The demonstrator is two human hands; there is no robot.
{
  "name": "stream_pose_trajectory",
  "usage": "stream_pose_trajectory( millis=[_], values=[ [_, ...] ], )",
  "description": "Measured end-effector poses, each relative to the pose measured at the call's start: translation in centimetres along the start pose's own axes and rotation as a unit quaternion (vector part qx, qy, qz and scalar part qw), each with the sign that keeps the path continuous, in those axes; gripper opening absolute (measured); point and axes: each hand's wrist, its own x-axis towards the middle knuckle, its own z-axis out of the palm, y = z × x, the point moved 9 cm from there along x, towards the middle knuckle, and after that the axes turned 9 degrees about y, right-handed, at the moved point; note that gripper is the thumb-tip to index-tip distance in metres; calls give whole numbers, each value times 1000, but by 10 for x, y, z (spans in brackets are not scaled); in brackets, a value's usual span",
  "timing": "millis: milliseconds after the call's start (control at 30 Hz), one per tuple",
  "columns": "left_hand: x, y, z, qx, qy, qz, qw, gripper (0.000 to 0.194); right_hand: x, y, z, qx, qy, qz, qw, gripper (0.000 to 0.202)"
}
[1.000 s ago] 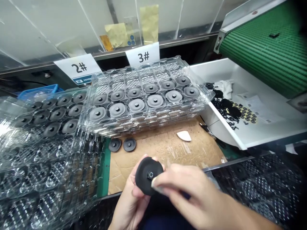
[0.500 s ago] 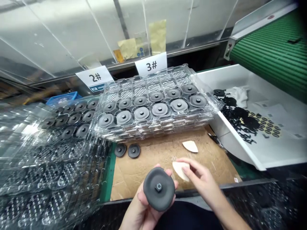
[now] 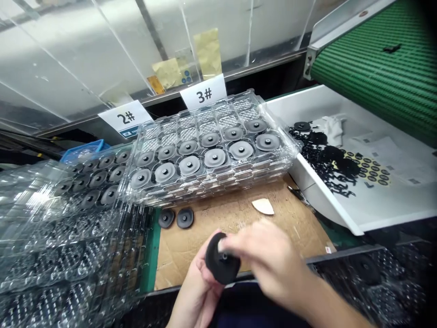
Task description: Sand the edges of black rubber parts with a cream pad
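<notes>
My left hand (image 3: 206, 269) is closed round a black round disc (image 3: 218, 269) with a small metal stud at its centre, tilted so its face turns to the right. Against the upper face of this disc, my right hand (image 3: 269, 255), smeared by motion, presses with pinched fingers. A bit of the white pad (image 3: 221, 244) shows at its fingertips; the rest is hidden. Another white pad (image 3: 263, 206), leaf-shaped, lies on the cardboard (image 3: 218, 218) beyond the hands. Two similar black discs (image 3: 185, 218) rest at the cardboard's far left.
Stacked clear plastic trays (image 3: 205, 177) hold rows of discs behind the cardboard. More clear trays (image 3: 68, 228) stand at left. On the right, a white bin (image 3: 385, 200) contains black scraps, below a green ribbed conveyor (image 3: 378, 73). A dark pointed tool (image 3: 300, 196) lies beside the bin.
My right hand has carried the white pad left from the cardboard onto the disc. The disc has tilted from facing me to facing right. The camera view has shifted slightly.
</notes>
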Motion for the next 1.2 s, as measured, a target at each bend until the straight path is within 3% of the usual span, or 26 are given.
stream_pose_trajectory(
  millis=[67,200,300,433,633,700,800,933,1067,1133,1200],
  values=[
    [0,2,-6,4,32,20,999,56,-1,12,5,-20,-14,47,999,28],
    [-2,-1,-14,14,75,32,997,54,-7,11,16,38,-49,42,997,28],
    [-2,-5,-16,12,85,29,996,56,-10,19,21,9,-78,103,992,25],
    [2,-4,-19,-15,74,40,996,47,-9,21,24,64,-57,97,992,26],
    [7,-4,-35,-101,64,24,993,51,-38,116,44,-5,-20,256,966,22],
    [7,-2,-38,-119,58,20,991,47,-56,135,57,-5,-18,269,963,22],
    [7,1,-41,-127,53,21,990,46,-78,145,71,-3,-29,275,961,20],
    [9,0,-41,-132,68,7,989,50,-65,124,63,6,-16,282,959,22],
    [9,-3,-44,-97,73,22,992,45,-18,60,53,58,3,232,971,24],
    [8,-3,-47,-75,76,30,994,42,-1,25,60,80,-28,173,981,24],
    [5,0,-48,-65,72,48,994,40,1,7,77,97,-114,147,978,23]
  ],
)
